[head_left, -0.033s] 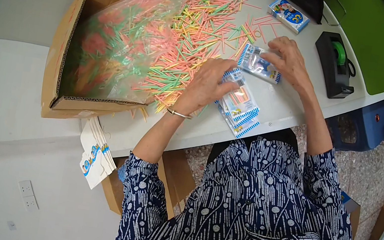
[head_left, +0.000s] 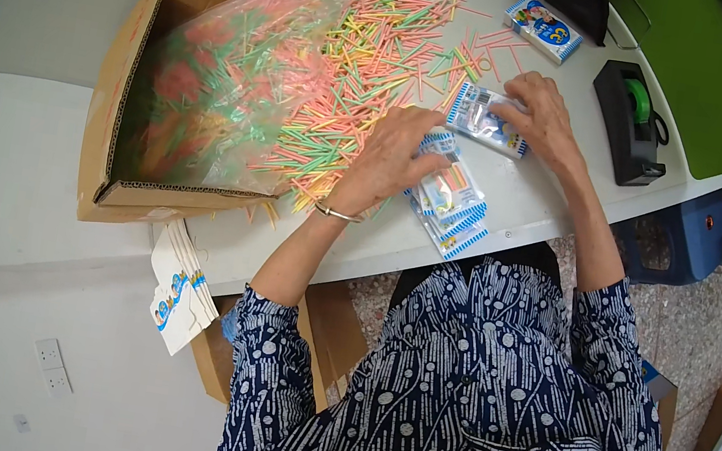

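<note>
My right hand grips a small clear packet with blue-and-white edges and presses it flat on the white table. My left hand lies palm down, fingers curled, where a loose heap of pink, green and yellow sticks meets a stack of like packets. What its fingers hold is hidden. A thin bangle circles the left wrist.
A cardboard box on its side at the left holds a clear bag of sticks. A black tape dispenser stands right of my right hand. Small printed boxes lie at the back. Flat bags hang off the table's edge.
</note>
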Motion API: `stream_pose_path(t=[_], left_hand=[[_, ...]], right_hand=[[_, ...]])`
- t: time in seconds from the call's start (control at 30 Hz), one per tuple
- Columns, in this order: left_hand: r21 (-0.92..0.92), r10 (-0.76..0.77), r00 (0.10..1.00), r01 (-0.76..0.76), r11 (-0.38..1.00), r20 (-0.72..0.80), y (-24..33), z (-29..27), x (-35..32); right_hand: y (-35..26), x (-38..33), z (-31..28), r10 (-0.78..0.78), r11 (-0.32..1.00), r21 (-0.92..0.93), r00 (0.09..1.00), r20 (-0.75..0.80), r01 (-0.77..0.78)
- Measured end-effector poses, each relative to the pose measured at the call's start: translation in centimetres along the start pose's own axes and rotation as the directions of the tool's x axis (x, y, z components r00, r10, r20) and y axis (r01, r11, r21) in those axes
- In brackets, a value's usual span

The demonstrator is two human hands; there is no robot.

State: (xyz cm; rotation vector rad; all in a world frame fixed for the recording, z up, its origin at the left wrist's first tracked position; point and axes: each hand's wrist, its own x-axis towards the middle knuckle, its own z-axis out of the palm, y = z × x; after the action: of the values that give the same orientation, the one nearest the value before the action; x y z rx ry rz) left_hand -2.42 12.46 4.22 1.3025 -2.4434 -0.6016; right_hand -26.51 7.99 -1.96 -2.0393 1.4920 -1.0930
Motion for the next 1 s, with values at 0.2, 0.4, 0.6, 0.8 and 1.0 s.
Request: stream_pose_path(t=[0.2,0.4,0.6,0.8,1.0], left_hand=[[-0.086,0.023,0.990,-0.036,0.996,-0.140,-0.7,0.0,2.0],[-0.261,-0.072,0.958,-0.003,0.965,-0.277,-1.4,1.2,4.8],[-0.721,-0.254,0.954,0.065,0.690,-0.158,-0.8,1.4,5.8],[-0.697,-0.276,0.957,0.138,0.703,-0.089,-0.5,1.4,5.6],[-0.785,-0.269,0.963,0.166,0.597,-0.001,-1.0,2.3,5.5]], right_hand=[[0.5,-0.1,0.7,-0.002,1.000,-0.001,0.997,0.078,0.002],[-0.5,0.1,0.5,-0.181,0.983,-0.006,0.978,-0.107,0.181],[-2.0,0.4,-0.5,-0.158,0.978,0.138,0.987,-0.011,0.158],[-1.7,0.6,-1.1,0.071,0.908,0.398,0.984,0.164,-0.132],[-2.3,0.3,-1.9,0.178,0.909,0.349,0.970,0.168,-0.227]])
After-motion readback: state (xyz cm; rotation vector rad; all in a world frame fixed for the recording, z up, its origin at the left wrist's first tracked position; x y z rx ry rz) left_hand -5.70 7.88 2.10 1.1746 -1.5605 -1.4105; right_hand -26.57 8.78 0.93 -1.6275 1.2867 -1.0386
